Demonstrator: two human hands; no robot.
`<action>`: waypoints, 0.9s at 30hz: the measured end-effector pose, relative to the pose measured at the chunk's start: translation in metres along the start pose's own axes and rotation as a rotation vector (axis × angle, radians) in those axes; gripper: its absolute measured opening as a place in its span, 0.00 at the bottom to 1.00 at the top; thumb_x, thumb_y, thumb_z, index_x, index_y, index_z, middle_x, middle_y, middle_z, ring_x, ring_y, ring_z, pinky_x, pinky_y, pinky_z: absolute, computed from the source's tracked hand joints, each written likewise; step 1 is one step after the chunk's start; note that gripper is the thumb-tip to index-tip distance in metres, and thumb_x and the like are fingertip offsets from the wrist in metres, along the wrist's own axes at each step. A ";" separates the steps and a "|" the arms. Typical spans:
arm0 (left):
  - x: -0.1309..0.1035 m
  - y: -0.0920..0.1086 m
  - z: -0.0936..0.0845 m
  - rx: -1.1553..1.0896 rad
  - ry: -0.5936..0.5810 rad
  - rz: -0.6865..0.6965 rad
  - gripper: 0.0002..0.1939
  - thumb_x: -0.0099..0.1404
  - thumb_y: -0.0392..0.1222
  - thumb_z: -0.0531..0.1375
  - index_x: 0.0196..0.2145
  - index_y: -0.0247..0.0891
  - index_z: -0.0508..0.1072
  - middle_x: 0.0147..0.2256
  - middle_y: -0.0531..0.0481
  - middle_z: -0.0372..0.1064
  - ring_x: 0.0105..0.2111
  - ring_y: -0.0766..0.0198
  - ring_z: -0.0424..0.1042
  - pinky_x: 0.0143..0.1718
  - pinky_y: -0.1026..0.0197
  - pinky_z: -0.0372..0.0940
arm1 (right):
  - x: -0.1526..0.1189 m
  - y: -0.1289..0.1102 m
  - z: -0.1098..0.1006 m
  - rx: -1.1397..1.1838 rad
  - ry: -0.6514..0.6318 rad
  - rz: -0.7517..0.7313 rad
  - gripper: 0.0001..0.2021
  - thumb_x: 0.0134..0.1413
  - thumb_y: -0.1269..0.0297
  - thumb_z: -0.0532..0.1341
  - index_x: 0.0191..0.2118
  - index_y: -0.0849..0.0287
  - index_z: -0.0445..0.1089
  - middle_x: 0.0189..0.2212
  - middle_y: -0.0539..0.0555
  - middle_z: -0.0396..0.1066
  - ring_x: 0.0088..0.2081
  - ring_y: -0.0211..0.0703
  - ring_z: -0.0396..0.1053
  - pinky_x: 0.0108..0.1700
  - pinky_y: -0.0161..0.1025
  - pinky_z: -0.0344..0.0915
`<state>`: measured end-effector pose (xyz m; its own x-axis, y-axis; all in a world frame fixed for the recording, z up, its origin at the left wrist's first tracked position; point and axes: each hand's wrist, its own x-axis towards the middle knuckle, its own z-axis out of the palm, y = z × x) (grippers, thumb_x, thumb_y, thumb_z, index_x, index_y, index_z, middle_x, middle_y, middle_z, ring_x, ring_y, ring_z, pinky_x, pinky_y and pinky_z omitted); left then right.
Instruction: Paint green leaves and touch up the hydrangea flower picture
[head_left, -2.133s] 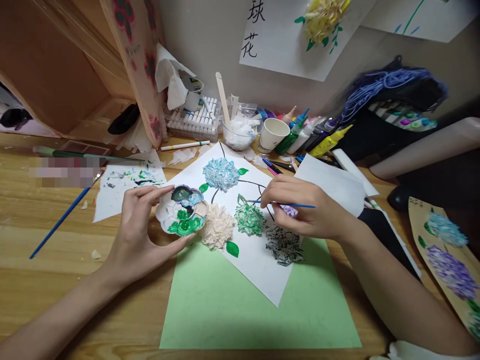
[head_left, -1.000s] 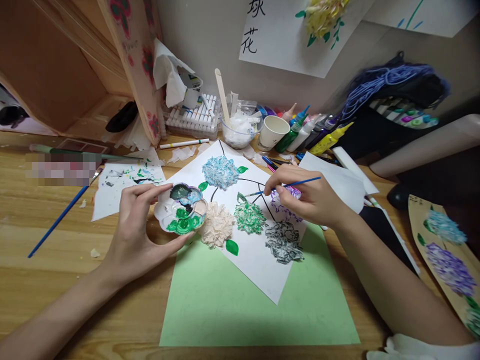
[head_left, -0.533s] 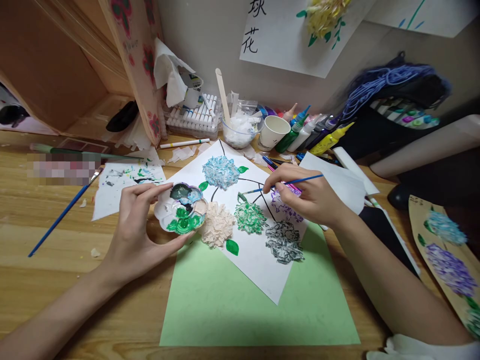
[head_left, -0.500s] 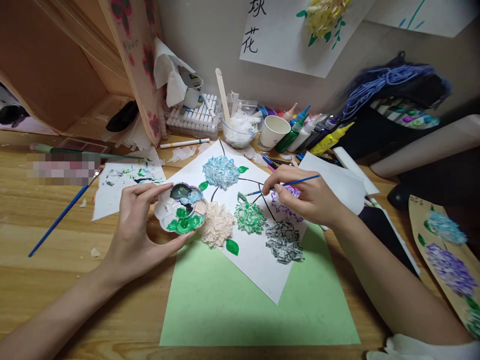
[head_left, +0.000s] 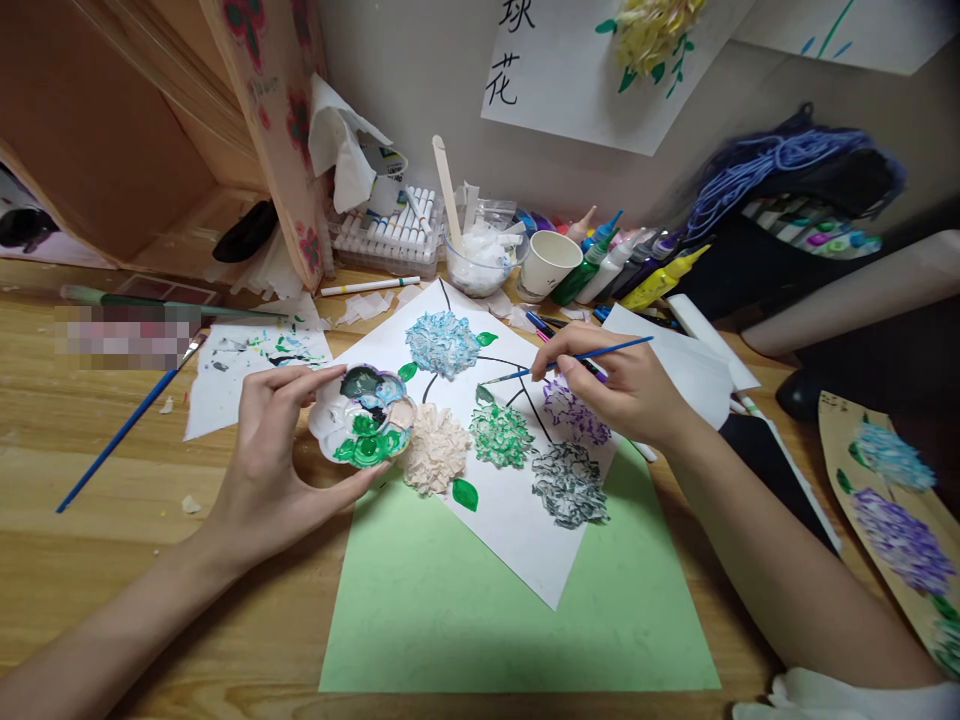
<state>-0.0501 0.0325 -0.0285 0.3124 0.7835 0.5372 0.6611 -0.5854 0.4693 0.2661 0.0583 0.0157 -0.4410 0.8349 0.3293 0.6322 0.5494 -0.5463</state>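
Observation:
My left hand [head_left: 281, 465] grips a small flower-shaped paint palette [head_left: 324, 425] between thumb and fingers, its wells holding green, grey, blue and peach paint. In my right hand [head_left: 607, 385] is a thin blue paintbrush [head_left: 611, 348], pinched near its ferrule. The brush tip is at a small green leaf [head_left: 484, 394] above the green textured flower [head_left: 501, 435] on the white paper [head_left: 517, 540]. Around it on the paper are a blue flower [head_left: 442, 343], a peach flower [head_left: 436, 450], a grey flower [head_left: 570, 485] and a purple flower [head_left: 574, 410], partly behind my right hand.
Green paper [head_left: 517, 650] lies beneath the white sheet. Behind stand a marker box [head_left: 386, 235], a bowl of paper scraps [head_left: 484, 262], a paper cup [head_left: 549, 265] and several paint bottles [head_left: 660, 275]. A paint-stained tissue [head_left: 232, 375] and another blue brush [head_left: 131, 430] lie left.
My right hand has shifted slightly right with the brush, and the tip has stayed by the small leaf. That leaf looks fuller and cleaner in outline. My left hand and the palette hold still.

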 end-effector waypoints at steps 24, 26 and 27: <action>0.002 -0.005 0.000 0.059 0.030 0.062 0.39 0.48 0.48 0.70 0.56 0.38 0.63 0.45 0.41 0.64 0.47 0.51 0.65 0.46 0.45 0.66 | 0.000 0.000 0.004 0.050 -0.004 0.037 0.11 0.58 0.69 0.51 0.30 0.55 0.70 0.28 0.50 0.73 0.31 0.40 0.70 0.37 0.39 0.65; 0.002 -0.004 0.000 0.057 0.028 0.061 0.39 0.48 0.48 0.70 0.56 0.38 0.63 0.45 0.40 0.64 0.47 0.50 0.65 0.46 0.44 0.66 | 0.000 0.000 0.004 0.047 0.032 0.060 0.11 0.57 0.70 0.51 0.30 0.55 0.70 0.28 0.51 0.73 0.32 0.41 0.70 0.39 0.40 0.65; 0.002 -0.004 0.000 0.055 0.029 0.062 0.39 0.48 0.48 0.70 0.56 0.38 0.63 0.45 0.41 0.64 0.47 0.50 0.65 0.46 0.44 0.66 | 0.000 0.000 0.004 0.055 0.031 0.066 0.11 0.57 0.70 0.52 0.30 0.55 0.70 0.28 0.51 0.73 0.32 0.41 0.70 0.39 0.40 0.66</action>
<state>-0.0518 0.0363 -0.0294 0.3345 0.7396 0.5840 0.6778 -0.6194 0.3962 0.2633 0.0581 0.0127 -0.3785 0.8706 0.3145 0.6232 0.4909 -0.6088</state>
